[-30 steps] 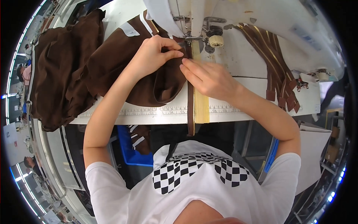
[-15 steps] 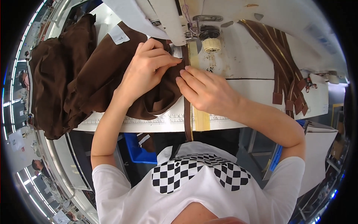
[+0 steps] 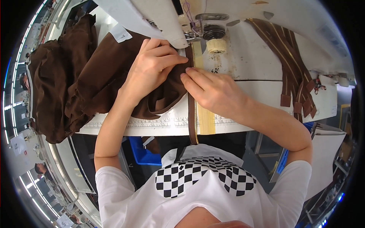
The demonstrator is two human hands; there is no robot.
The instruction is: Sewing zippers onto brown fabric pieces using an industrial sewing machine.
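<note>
A brown zipper tape (image 3: 193, 117) with gold teeth runs from beneath the needle area of a white sewing machine (image 3: 152, 22) toward me and over the table's front edge. Left of it lies a bunched brown cloth garment piece (image 3: 100, 70), its edge against the tape. My left hand (image 3: 152, 68) is closed in a pinch on the cloth edge just in front of the needle area. Close by, my right hand (image 3: 218, 91) has its fingers pressed together at the seam of cloth and zipper tape. Its fingertips partly cover the tape.
Several more brown zippers (image 3: 291, 57) with gold teeth lie in a pile at the right. A printed ruler strip (image 3: 167, 123) and a yellow tape strip (image 3: 206, 117) mark the table front. Below stands a blue bin (image 3: 146, 154). A white label (image 3: 121, 33) sits on the cloth.
Both hands stay at the seam with only small finger shifts. My left index finger reaches slightly farther toward the zipper tape, and my right fingers sit closer together. The view has shifted slightly.
</note>
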